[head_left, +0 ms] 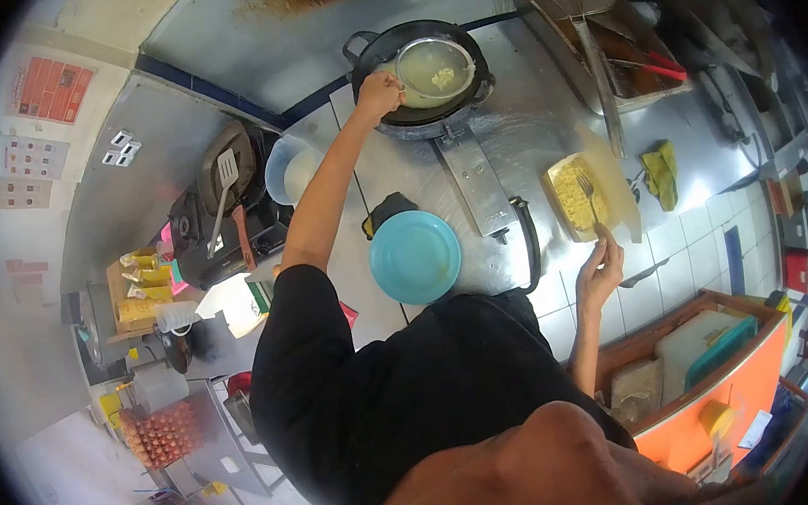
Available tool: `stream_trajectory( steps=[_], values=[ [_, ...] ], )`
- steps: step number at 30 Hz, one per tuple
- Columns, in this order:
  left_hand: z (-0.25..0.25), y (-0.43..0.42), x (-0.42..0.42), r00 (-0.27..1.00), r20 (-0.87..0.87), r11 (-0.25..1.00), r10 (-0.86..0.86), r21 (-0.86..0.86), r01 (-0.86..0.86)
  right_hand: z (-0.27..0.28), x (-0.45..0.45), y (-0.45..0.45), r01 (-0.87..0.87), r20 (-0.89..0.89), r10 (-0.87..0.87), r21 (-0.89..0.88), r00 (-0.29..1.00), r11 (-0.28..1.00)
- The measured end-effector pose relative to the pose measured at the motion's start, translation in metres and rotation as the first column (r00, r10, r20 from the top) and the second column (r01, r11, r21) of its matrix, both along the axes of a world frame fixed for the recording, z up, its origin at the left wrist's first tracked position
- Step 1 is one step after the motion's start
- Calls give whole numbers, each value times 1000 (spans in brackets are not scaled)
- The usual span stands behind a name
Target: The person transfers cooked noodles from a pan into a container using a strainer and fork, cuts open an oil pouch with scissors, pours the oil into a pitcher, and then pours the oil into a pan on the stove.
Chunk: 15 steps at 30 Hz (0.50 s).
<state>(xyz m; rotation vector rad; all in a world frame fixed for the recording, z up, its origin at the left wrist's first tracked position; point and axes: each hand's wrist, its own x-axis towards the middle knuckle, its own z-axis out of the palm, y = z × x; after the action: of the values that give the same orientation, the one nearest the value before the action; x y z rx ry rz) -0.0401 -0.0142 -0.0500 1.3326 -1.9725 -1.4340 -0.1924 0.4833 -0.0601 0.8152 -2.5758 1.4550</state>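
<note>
My left hand (380, 98) is closed at the left edge of a round mesh strainer (434, 55), apparently on its handle. The strainer sits over cloudy yellowish liquid in a black wok (372, 57), with a small clump of pale yellow food (443, 78) in its mesh. My right hand (599, 270) grips the end of a metal fork (590, 198). The fork's tines rest on yellow, crumbly-looking food (570, 192) inside an open paper takeaway box (551, 181). I cannot tell exactly what that food is.
A turquoise plate (414, 256) lies near the counter's front edge, beside a dark cloth (389, 206). A pale tub (291, 169) and a pan with a spatula (227, 171) stand left. Right are an oil tray with a long-handled skimmer (590, 57) and a yellow-green cloth (661, 177).
</note>
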Motion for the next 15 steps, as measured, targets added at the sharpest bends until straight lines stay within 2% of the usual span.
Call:
stream_trajectory(
  steps=[7,10,13,15],
  values=[
    [55,34,-5,984,-150,962,95,-240,-130,-3,1,8,20,-40,-23,-61,999,998],
    [85,81,-14,984,-173,955,-38,-298,-15,3,1,17,15,-79,-20,-65,997,998],
    [76,145,-39,934,-318,950,-164,-306,63,17,3,25,56,-66,-61,-86,996,995],
    [53,191,-53,925,-182,790,-333,-590,167,25,4,34,100,-47,-106,-112,993,989]
  ],
)
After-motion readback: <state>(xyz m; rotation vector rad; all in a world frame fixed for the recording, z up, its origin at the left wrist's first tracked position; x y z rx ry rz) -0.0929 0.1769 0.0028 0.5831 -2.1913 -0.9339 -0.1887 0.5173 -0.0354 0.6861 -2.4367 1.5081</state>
